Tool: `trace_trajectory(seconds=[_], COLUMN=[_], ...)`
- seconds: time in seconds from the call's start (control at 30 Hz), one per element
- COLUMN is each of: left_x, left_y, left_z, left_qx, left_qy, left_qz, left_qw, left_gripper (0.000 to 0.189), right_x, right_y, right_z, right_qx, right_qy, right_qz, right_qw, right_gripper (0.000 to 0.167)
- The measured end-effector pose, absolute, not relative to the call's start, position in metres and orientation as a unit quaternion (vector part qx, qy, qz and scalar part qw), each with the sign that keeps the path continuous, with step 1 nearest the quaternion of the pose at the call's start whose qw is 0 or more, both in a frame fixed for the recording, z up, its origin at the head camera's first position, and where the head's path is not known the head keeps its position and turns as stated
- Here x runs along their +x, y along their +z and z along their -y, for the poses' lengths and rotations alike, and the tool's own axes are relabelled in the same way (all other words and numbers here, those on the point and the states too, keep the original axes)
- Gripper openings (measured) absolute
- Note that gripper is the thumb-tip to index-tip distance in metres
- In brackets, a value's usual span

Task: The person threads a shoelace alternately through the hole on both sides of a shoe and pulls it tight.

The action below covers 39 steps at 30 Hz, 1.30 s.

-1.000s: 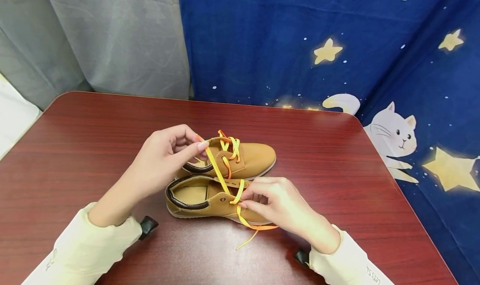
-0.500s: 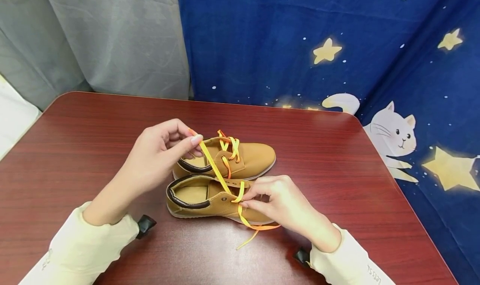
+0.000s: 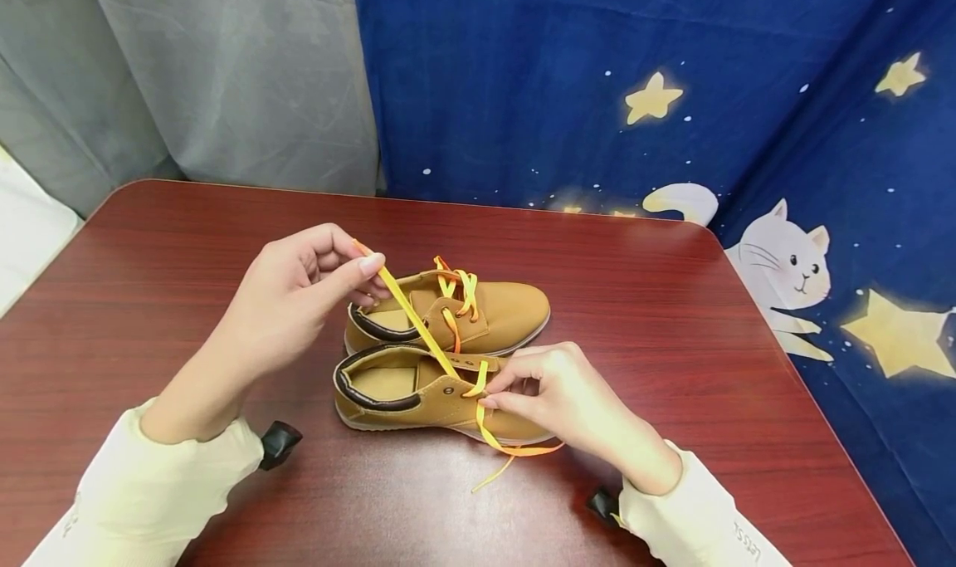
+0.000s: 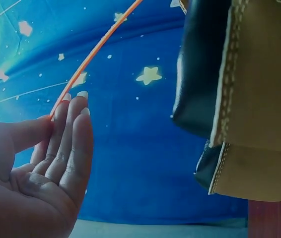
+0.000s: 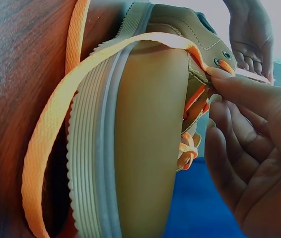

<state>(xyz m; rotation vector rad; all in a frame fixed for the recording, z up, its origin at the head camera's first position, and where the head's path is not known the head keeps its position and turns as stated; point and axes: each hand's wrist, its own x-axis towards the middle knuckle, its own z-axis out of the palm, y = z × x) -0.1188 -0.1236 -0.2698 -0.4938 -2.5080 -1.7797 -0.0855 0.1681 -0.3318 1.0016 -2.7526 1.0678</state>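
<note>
A tan lace-up shoe [image 3: 418, 409] with a dark collar lies nearest, its toe under my right hand. Raised to its left, my left hand [image 3: 299, 293] pinches a yellow-orange shoelace [image 3: 409, 310] between thumb and fingers. That lace runs straight down to the near shoe's opening; in the left wrist view the lace [image 4: 96, 52] looks taut. My right hand [image 3: 571, 397] pinches the near shoe's eyelet flap, thumb outside, fingertips at the inner edge. A lace end [image 5: 51, 129] leaves the flap beside the thumb and loops down over the sole.
Behind it stands the matching shoe [image 3: 515, 310], its laces [image 3: 466, 293] threaded. The loose lace end [image 3: 493, 474] lies on the reddish-brown table [image 3: 672, 301]. Grey [image 3: 246, 77] and blue star-print curtains [image 3: 515, 77] hang behind the table's far edge.
My left hand has moved left and up, drawing more lace out of the near shoe. My right hand has stayed almost still at the flap.
</note>
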Motion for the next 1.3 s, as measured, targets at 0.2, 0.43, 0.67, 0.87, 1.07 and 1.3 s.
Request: trace_trajectory(seconds=[0.2,0.43,0.67,0.87,1.07,1.3], left_x=[-0.119,-0.116,-0.119,-0.123,-0.125,-0.126], left_y=[-0.273,-0.276,-0.275,-0.274,-0.276,-0.279], left_z=[0.122,0.121,0.122,0.120,0.118,0.116], left_qx=[-0.145,-0.165,-0.166,-0.165,-0.163,-0.171], left_qy=[-0.583,-0.558,-0.535,-0.530,-0.528,-0.539], left_qz=[0.799,0.813,0.828,0.831,0.833,0.824], left_qw=[0.027,-0.019,-0.029,-0.026,-0.021,-0.023], left_gripper=[0.018,0.019,0.022,0.022,0.021,0.020], right_x=[-0.086,-0.083,-0.084,-0.084,-0.080,-0.066], right_y=[-0.331,-0.333,-0.324,-0.320,-0.328,-0.337], right_z=[-0.166,-0.163,-0.171,-0.194,-0.222,-0.236], right_qx=[0.322,0.337,0.317,0.292,0.270,0.395], right_qy=[0.348,0.333,0.309,0.250,0.207,0.184], right_qz=[0.880,0.881,0.897,0.923,0.940,0.896], right_qw=[0.003,-0.012,-0.015,-0.006,-0.031,-0.087], right_gripper=[0.004,0.006,0.008,0.008,0.021,0.006])
